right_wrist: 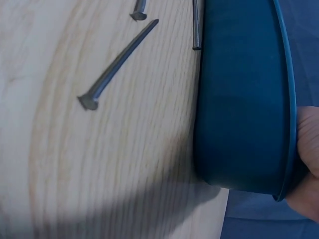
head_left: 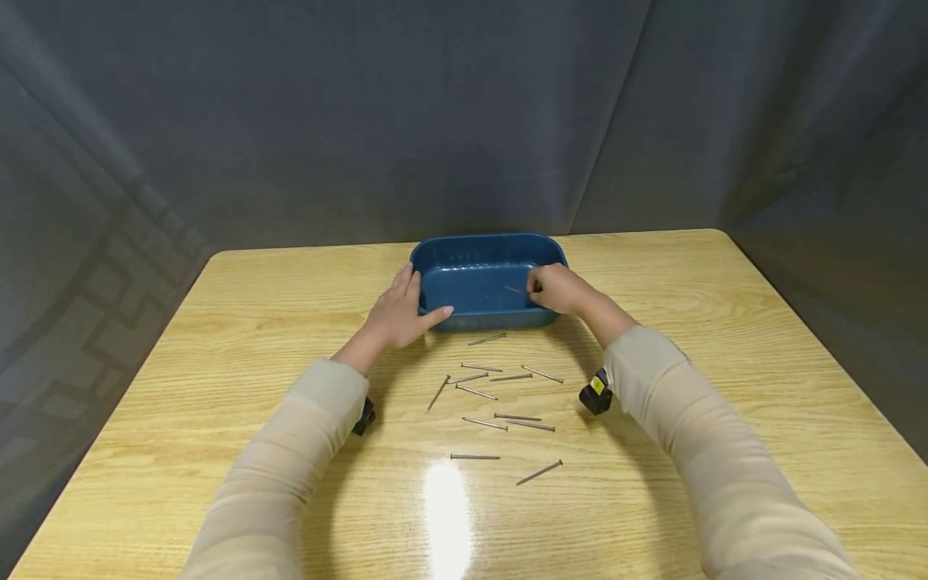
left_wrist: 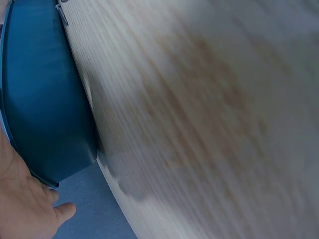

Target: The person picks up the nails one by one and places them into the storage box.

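Observation:
A blue plastic tray [head_left: 471, 256] sits on the wooden table [head_left: 689, 322] toward its far edge. My left hand [head_left: 399, 314] rests against the tray's front left corner, fingers straight along the side and thumb laid on the front rim. The left wrist view shows the palm [left_wrist: 22, 209] beside the tray's outer wall [left_wrist: 40, 99]. My right hand [head_left: 553, 288] is over the tray's right end, pinching a thin nail [head_left: 515, 289] that points left inside the tray. In the right wrist view, part of that hand [right_wrist: 309, 164] shows at the tray's rim [right_wrist: 239, 99].
Several loose nails [head_left: 478, 392] lie scattered on the table in front of the tray, one [head_left: 486, 339] close to its front wall. Two of them [right_wrist: 117, 64] show in the right wrist view. A dark curtain [head_left: 464, 113] hangs behind the table.

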